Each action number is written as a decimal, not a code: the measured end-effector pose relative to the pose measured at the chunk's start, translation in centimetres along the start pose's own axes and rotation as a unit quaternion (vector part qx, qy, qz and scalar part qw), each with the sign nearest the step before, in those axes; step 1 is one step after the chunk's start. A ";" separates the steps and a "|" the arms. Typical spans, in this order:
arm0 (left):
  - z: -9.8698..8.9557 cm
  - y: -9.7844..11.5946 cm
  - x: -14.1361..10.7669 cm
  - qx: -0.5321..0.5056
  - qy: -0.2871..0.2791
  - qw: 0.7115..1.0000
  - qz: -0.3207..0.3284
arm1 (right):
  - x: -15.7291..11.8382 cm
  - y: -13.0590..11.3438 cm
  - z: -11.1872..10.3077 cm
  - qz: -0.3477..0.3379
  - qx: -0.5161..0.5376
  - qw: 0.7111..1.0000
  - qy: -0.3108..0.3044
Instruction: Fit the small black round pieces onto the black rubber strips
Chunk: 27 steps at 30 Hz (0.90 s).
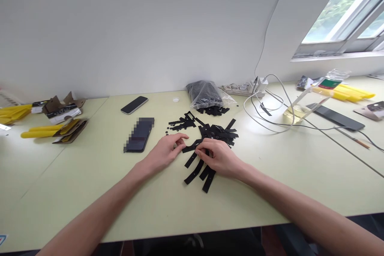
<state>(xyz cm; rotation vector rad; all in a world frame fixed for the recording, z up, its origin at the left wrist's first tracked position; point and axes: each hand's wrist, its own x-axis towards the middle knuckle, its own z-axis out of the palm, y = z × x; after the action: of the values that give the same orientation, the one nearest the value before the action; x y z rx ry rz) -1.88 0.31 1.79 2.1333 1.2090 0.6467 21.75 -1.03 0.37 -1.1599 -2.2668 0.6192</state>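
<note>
Between my two hands lies a short black strip (189, 148) with a curved edge. My right hand (221, 157) has thumb and fingertips pinched together on the strip's near side. My left hand (166, 151) rests at the strip's other end, index finger stretched out and apart from the thumb, whose tip is close to the strip. Several longer black strips with small holes (195, 173) fan out on the table below the right hand. Behind it is a heap of black strips (217, 133). A smaller pile of thin black pieces (183, 121) lies beyond the left hand.
A clear plastic bag of black pieces (205, 93) stands by the wall. Two phones (134, 105) lie on the left, near yellow-handled items in card packaging (57, 130). Rightward are white cables (283, 128), a power strip (237, 89), a tilted clear bottle (312, 96) and a dark phone (336, 117).
</note>
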 end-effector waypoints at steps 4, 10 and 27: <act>0.4 0.2 0.1 -0.020 0.061 0.998 0.008 | 0.1 0.0 0.0 0.002 0.009 1.000 0.000; 2.3 1.0 0.0 -0.160 0.069 0.985 -0.011 | 0.4 -0.4 0.3 0.027 0.117 0.990 0.067; 0.3 -0.8 0.1 0.098 0.044 0.992 0.061 | 0.6 0.7 -0.3 0.074 0.236 0.964 0.097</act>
<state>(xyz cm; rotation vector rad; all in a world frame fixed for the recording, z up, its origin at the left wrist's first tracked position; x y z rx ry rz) -2.09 0.67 1.07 2.3799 1.2416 0.7075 22.06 -0.15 0.29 -1.0945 -1.7475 0.9924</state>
